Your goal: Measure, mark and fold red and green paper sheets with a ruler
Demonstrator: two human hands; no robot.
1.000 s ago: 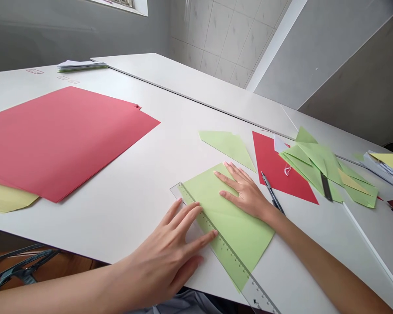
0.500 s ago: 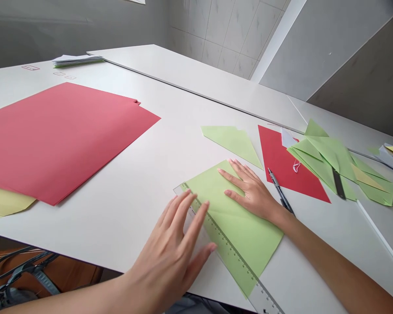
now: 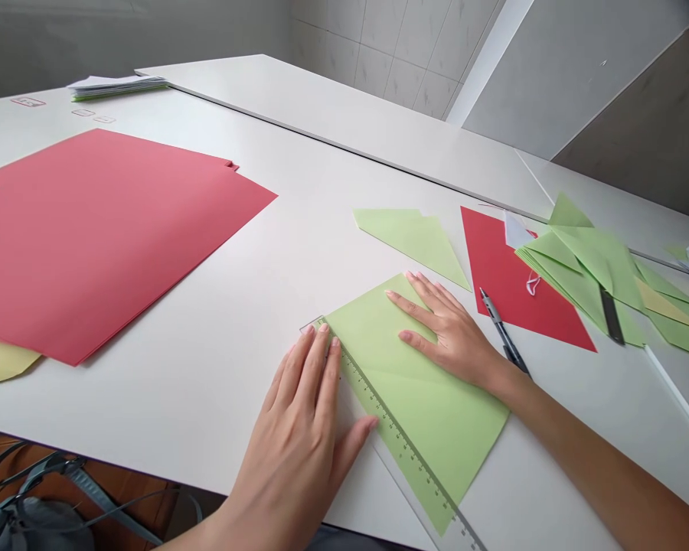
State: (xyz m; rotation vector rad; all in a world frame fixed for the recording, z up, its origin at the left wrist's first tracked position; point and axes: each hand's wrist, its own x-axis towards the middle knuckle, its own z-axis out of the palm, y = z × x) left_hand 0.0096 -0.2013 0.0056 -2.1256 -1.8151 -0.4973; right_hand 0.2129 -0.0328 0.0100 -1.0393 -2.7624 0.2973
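Note:
A light green sheet of paper (image 3: 430,405) lies near the table's front edge. Along its left side rests a clear ruler (image 3: 405,451), partly over the paper. My left hand (image 3: 304,413) lies on the ruler's upper part, fingers stretched out and thumb apart, covering some of it. Flat on the green sheet, with fingers spread, is my right hand (image 3: 445,329). A grey and black pen (image 3: 502,333) lies just beyond my right wrist, its lower end hidden by the forearm. Another green paper piece (image 3: 416,237) lies behind the sheet.
Large red sheets (image 3: 126,237) cover the left, over a yellow sheet (image 3: 3,361). At right are a red paper (image 3: 528,306), folded green papers (image 3: 600,264) and a black strip-like object (image 3: 612,317). A paper stack (image 3: 118,88) sits at the back left.
My left hand has come down onto the ruler, its fingers drawing closer together. The ruler's far end now sits nearer the sheet's edge. My right hand stays on the paper; the view has shifted slightly.

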